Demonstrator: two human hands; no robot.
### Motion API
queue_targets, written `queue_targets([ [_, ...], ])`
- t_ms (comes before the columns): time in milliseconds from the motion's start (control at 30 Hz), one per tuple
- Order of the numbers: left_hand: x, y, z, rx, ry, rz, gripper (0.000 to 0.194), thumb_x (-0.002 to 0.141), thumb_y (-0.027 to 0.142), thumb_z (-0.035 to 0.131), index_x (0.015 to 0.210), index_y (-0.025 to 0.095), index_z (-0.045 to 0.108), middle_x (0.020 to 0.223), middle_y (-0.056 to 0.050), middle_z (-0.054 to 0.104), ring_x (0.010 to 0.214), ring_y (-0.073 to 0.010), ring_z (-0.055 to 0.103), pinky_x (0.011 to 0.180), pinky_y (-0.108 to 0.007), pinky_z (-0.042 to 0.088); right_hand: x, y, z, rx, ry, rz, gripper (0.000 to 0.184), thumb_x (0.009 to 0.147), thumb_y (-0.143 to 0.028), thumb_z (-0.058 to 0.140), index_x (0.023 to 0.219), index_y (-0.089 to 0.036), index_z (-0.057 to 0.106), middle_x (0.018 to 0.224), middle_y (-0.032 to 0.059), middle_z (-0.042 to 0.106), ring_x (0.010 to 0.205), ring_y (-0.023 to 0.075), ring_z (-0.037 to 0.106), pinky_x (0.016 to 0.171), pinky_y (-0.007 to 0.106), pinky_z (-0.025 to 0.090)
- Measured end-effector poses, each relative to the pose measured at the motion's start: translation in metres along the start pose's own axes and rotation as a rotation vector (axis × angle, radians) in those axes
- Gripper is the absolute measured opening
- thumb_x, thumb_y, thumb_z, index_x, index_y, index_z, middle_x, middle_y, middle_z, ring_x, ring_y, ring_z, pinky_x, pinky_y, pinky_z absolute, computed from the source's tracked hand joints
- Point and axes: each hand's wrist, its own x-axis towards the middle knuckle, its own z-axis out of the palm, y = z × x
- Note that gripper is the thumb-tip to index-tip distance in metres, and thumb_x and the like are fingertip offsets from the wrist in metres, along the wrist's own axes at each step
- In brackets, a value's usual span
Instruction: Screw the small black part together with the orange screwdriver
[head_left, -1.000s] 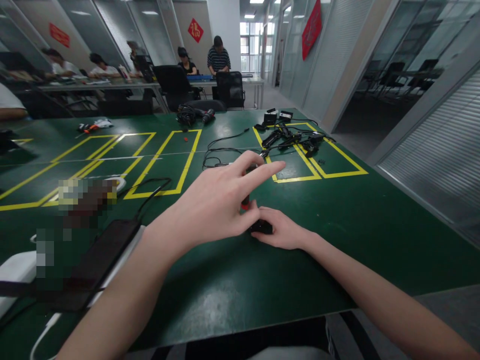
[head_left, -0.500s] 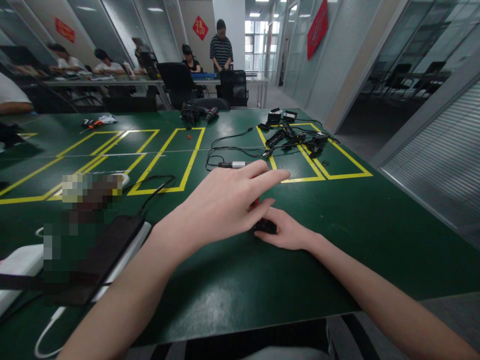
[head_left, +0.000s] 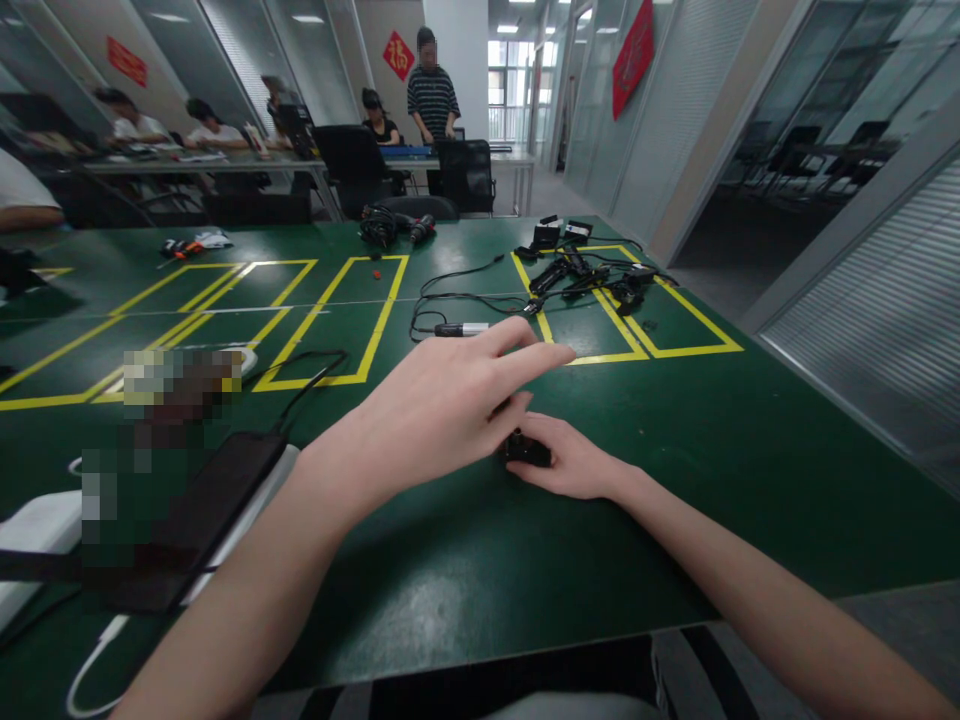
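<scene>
Black part [head_left: 529,453]: low at the table [head_left: 637,560], just under the left fingers, within the right.
Right hand [head_left: 576,460]: fingers pinching the black part from its side.
Left hand [head_left: 427,405]: one finger extended, others curled; cannot tell whether they pinch anything.
Black-and-silver stick [head_left: 461,329]: just beyond the left fingers.
Dark parts pile [head_left: 574,275]: farther beyond the fingers.
Change: red piece, visible under the left fingers half a second ago, now unseen; handling seems centred on the steadily held part.

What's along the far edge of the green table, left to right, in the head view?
Orange-and-black item → coiled black cable → drill-like tool → pile of black parts.
</scene>
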Motion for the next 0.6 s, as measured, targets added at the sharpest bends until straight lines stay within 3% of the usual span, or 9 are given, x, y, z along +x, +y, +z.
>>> queue_targets([
  [67,0.0002,0.0002,-0.0005,0.029,0.009,-0.018,0.042,0.097,0.020,0.050,0.138,0.024,0.060,0.123,-0.007,0.066,0.084,-0.0162,0.068,0.069,-0.027,0.052,0.0000,-0.0001,0.0000,0.003,0.002,0.007,0.034,0.090,-0.023,0.071,0.123,-0.021,0.064,0.117,0.0102,0.074,0.106,0.0278,0.068,0.093,0.043,0.054],
  [200,-0.0002,0.0015,-0.0022,-0.013,-0.011,0.001,0.049,0.094,0.021,0.054,0.142,0.026,0.057,0.135,-0.009,0.062,0.087,-0.0159,0.068,0.072,-0.027,0.053,-0.0001,0.0006,-0.0002,-0.003,0.012,0.011,0.034,0.089,-0.024,0.072,0.122,-0.021,0.064,0.112,0.0095,0.073,0.102,0.0277,0.068,0.092,0.043,0.054],
  [367,-0.0004,0.0016,-0.0029,0.022,-0.010,-0.041,0.046,0.097,0.021,0.050,0.143,0.025,0.057,0.119,-0.006,0.068,0.085,-0.0167,0.068,0.071,-0.027,0.051,-0.0005,0.0007,-0.0041,0.016,0.018,0.073,0.039,0.085,-0.026,0.077,0.119,-0.020,0.060,0.113,0.0084,0.072,0.097,0.0252,0.067,0.086,0.039,0.053],
  [500,0.0000,0.0004,-0.0028,-0.033,-0.035,0.003,0.048,0.094,0.020,0.053,0.142,0.024,0.057,0.126,-0.008,0.065,0.094,-0.0184,0.069,0.078,-0.028,0.053,-0.0009,0.0013,-0.0078,-0.011,0.021,0.079,0.031,0.084,-0.029,0.078,0.110,-0.020,0.062,0.103,0.0058,0.070,0.090,0.0239,0.065,0.080,0.036,0.051],
  [600,0.0000,0.0000,-0.0021,-0.021,-0.017,-0.010,0.047,0.097,0.018,0.049,0.143,0.026,0.056,0.121,-0.006,0.068,0.088,-0.0167,0.069,0.075,-0.027,0.052,-0.0006,0.0037,-0.0088,-0.032,0.005,0.071,0.032,0.086,-0.030,0.077,0.113,-0.020,0.063,0.106,0.0072,0.071,0.093,0.0253,0.066,0.083,0.038,0.051],
])
